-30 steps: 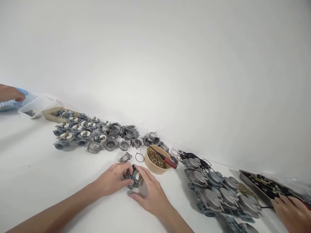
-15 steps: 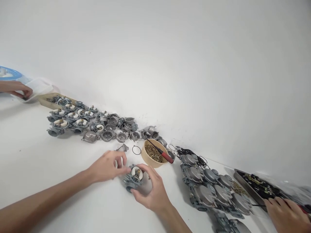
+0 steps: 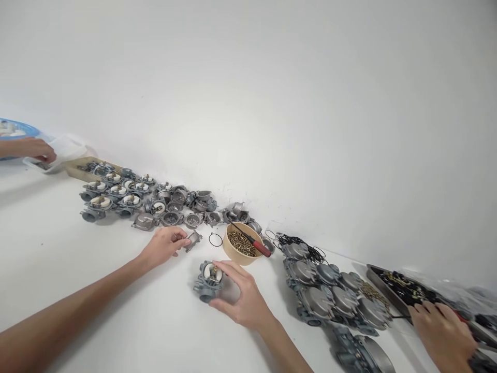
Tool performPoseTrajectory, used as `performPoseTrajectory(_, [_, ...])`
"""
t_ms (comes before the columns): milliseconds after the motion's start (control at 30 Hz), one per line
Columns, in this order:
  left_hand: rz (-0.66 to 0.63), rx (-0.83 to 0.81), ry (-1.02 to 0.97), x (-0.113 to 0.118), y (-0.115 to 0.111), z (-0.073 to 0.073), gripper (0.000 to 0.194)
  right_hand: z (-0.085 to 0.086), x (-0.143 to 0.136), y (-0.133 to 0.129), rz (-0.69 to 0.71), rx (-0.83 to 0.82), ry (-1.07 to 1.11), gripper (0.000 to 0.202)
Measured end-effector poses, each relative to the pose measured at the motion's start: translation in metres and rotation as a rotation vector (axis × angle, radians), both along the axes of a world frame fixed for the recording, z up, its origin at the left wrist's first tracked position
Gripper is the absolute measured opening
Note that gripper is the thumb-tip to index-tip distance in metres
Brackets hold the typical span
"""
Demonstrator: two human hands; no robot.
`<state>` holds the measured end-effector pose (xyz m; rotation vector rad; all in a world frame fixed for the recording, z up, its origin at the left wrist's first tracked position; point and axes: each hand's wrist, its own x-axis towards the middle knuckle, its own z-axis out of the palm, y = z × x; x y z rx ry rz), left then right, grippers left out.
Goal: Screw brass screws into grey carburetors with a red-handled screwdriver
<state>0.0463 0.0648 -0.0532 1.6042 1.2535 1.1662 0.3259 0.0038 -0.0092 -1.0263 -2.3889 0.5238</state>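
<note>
The left hand (image 3: 162, 245) is touching the metal cover (image 3: 193, 240), its grip being unclear; the cover is lying nearer the bench's far edge (image 3: 341, 254) than the carburetor body (image 3: 207, 286), which the right hand (image 3: 248, 303) is holding.

the carburetor (image 3: 206, 292) is grey with a white float (image 3: 207, 271), the bowl (image 3: 236, 255) tan

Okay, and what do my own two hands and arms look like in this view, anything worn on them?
Your left hand and right hand are both bare, with no gloves. No rings, watches or bracelets show. Both forearms are uncovered as far as the picture reaches, with no sleeve or cuff in view. Fine details such as the nails are too small to tell.
</note>
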Motion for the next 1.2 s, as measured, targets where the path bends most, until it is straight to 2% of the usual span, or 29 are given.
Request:
performPoseTrajectory(167, [0.023, -0.056, -0.198, 0.003, -0.003, 0.009, 0.046, -0.005, -0.001, -0.005, -0.1, 0.117, 0.024, 0.049])
performPoseTrajectory(267, [0.004, -0.087, -0.327, 0.009, -0.01, 0.017, 0.052, -0.007, -0.004, -0.007, -0.159, 0.175, -0.027, 0.045])
performPoseTrajectory(467, [-0.103, -0.166, -0.511, 0.025, -0.03, 0.029, 0.054, -0.006, -0.007, -0.008, -0.174, 0.141, -0.046, 0.038])
performPoseTrajectory(567, [-0.146, -0.193, -0.558, 0.032, -0.038, 0.032, 0.053, -0.004, -0.004, -0.007, -0.175, 0.185, 0.016, 0.044])
performPoseTrajectory(667, [-0.185, -0.203, -0.582, 0.042, -0.048, 0.033, 0.048, -0.001, -0.004, -0.007, -0.183, 0.242, 0.209, 0.058])
performPoseTrajectory(767, [-0.245, -0.2, -0.602, 0.053, -0.06, 0.031, 0.039, 0.0, -0.013, -0.008, -0.139, 0.148, 0.414, 0.075])
performPoseTrajectory(900, [-0.327, -0.196, -0.551, 0.061, -0.072, 0.032, 0.024, -0.003, -0.027, -0.013, -0.112, -0.027, 0.617, 0.079])
performPoseTrajectory(967, [-0.372, -0.176, -0.489, 0.058, -0.073, 0.036, 0.015, -0.003, -0.028, -0.014, -0.153, -0.018, 0.654, 0.074])
performPoseTrajectory(1033, [-0.402, -0.086, -0.354, 0.053, -0.071, 0.039, 0.01, -0.001, -0.024, -0.013, -0.206, 0.028, 0.635, 0.069])
performPoseTrajectory(1133, [-0.337, 0.149, -0.07, 0.042, -0.062, 0.041, 0.009, 0.003, -0.016, -0.009, -0.266, 0.054, 0.518, 0.057])
performPoseTrajectory(1200, [-0.267, 0.204, 0.043, 0.034, -0.055, 0.039, 0.018, 0.003, -0.014, -0.008, -0.3, 0.03, 0.423, 0.052])
